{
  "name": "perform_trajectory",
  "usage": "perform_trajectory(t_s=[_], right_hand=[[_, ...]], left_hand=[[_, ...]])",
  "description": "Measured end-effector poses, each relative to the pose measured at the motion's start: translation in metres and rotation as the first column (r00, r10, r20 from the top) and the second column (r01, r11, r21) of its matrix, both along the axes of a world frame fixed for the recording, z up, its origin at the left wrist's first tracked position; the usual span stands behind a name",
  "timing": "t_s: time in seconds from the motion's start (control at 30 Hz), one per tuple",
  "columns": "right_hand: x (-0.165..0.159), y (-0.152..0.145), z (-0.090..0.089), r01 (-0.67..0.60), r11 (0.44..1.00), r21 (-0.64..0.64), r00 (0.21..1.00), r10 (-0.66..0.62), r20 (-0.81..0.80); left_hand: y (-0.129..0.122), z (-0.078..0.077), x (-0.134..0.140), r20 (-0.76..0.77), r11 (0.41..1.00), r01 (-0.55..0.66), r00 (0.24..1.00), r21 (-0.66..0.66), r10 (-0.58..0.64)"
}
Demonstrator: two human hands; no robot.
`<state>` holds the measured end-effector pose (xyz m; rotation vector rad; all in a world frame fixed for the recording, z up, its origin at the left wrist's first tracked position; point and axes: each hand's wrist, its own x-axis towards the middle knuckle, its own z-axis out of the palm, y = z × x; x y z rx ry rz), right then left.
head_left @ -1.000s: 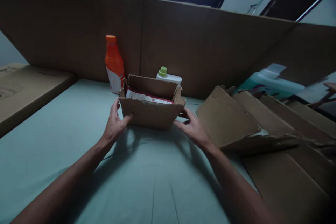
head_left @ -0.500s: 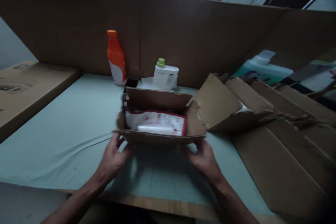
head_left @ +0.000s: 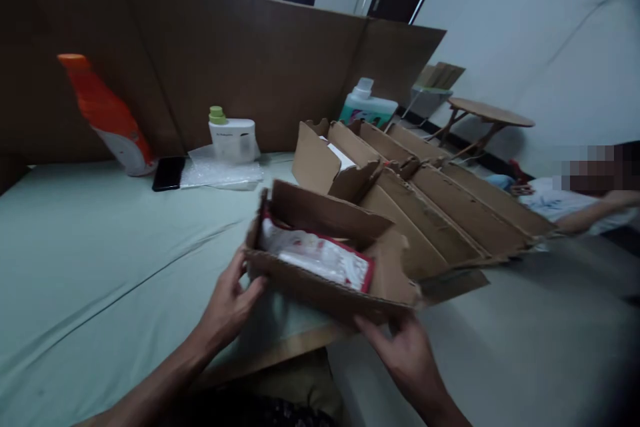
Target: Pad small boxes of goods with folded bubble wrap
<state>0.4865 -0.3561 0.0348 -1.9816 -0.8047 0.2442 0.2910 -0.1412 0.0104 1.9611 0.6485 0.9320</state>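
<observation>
Between my two hands is an open cardboard box (head_left: 320, 290), tilted toward me and turned so its right end comes nearer. My left hand (head_left: 227, 303) grips its left front corner, thumb on the front wall. At the right front corner my right hand (head_left: 403, 347) holds it, with some fingers hidden beneath. Inside lies a white packet with red edges (head_left: 325, 257), partly hidden by the front wall. Just beyond the box's right side stand several open cardboard boxes (head_left: 410, 213) in rows.
On the green-covered table (head_left: 100, 240) are an orange bottle (head_left: 113, 117), a black phone (head_left: 169, 173), clear plastic wrap (head_left: 220, 175) and a white bottle (head_left: 234, 139). A teal jug (head_left: 369, 109) stands behind the boxes. Another person (head_left: 575, 203) is at the right, near a round wooden table (head_left: 490, 111).
The view has swung to the right. My hands have carried the box rightward, close to the rows of boxes, and it has turned at an angle.
</observation>
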Motion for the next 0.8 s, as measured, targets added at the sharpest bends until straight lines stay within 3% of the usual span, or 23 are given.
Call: perform_trajectory(t_s=[0.1,0.2,0.27,0.33,0.43,0.53,0.67,0.8], right_hand=[[0.010,-0.057,-0.021,0.230,0.970,0.080,0.973,-0.230,0.001],[0.009,-0.092,-0.048,0.290,0.949,0.124,0.957,-0.284,-0.065],[0.006,-0.103,-0.068,0.273,0.956,0.109,0.959,-0.261,-0.113],[0.003,-0.104,-0.085,0.239,0.966,0.103,0.965,-0.224,-0.138],[0.002,-0.093,-0.099,0.218,0.964,0.155,0.971,-0.199,-0.130],[0.008,-0.074,-0.100,0.171,0.965,0.200,0.984,-0.156,-0.091],[0.020,-0.048,-0.089,0.106,0.980,0.166,0.994,-0.105,-0.014],[0.037,-0.046,-0.068,0.115,0.991,0.070,0.987,-0.121,0.103]], left_hand=[[0.000,-0.004,0.069,0.038,0.970,0.219,0.976,-0.102,-0.216],[-0.012,-0.010,0.118,0.004,0.969,0.194,0.981,-0.156,-0.196],[-0.029,-0.018,0.133,-0.001,0.965,0.170,0.985,-0.199,-0.174],[-0.049,-0.029,0.137,0.027,0.950,0.220,0.975,-0.220,-0.220],[-0.070,-0.041,0.139,0.043,0.931,0.283,0.959,-0.232,-0.280],[-0.069,-0.042,0.150,0.017,0.914,0.324,0.944,-0.243,-0.330],[-0.053,-0.038,0.165,-0.001,0.896,0.369,0.925,-0.246,-0.381],[-0.047,-0.040,0.145,-0.072,0.891,0.407,0.901,-0.201,-0.428]])
